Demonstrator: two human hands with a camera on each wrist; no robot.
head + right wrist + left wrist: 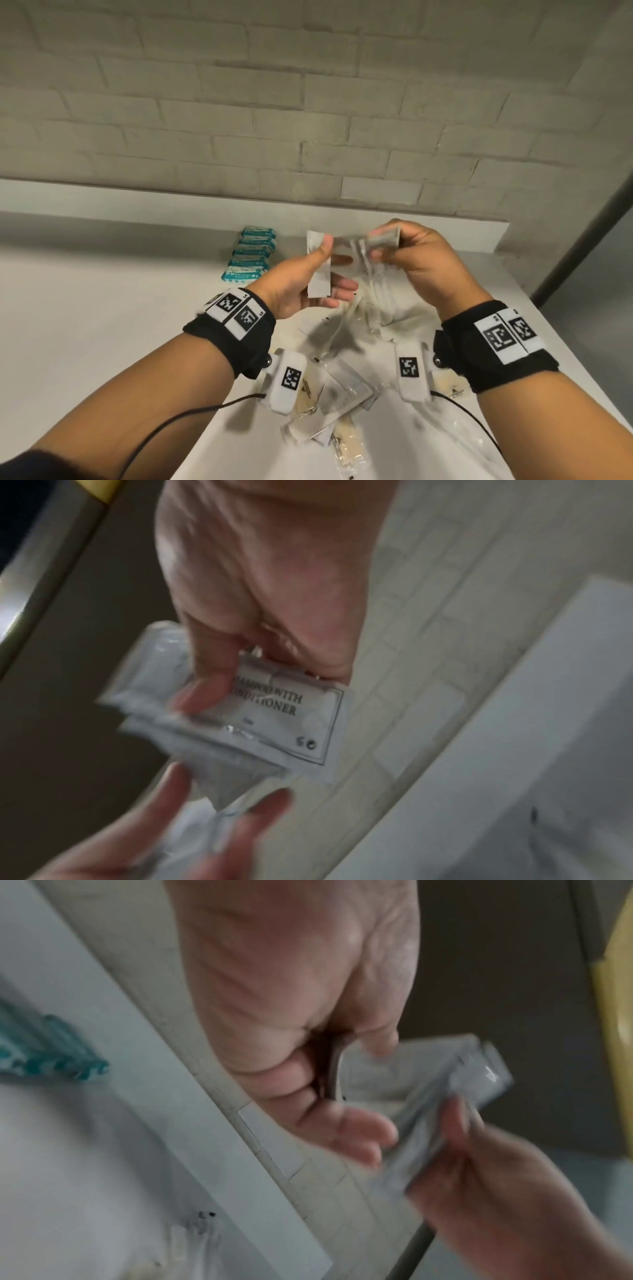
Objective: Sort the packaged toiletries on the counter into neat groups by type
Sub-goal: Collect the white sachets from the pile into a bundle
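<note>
My left hand (pixel 333 265) pinches a flat white sachet (pixel 318 270) upright between thumb and fingers above the counter (pixel 102 325). My right hand (pixel 379 245) grips a small bundle of white sachets (pixel 385 238) just right of it, one edge reaching the left fingers. In the right wrist view the front sachet (pixel 291 721) reads "shampoo with conditioner", and the left hand (pixel 164 831) sits below it. The left wrist view shows the left palm, its sachet (pixel 369 1074) and the right hand's blurred bundle (pixel 441 1112).
A neat row of teal packets (pixel 249 255) lies at the back by the raised white ledge (pixel 445 233). A loose heap of clear wrapped items (pixel 368 311) lies under my hands. Packaged combs (pixel 346 399) and beige packets (pixel 346 442) lie nearer me. The counter's right edge drops off.
</note>
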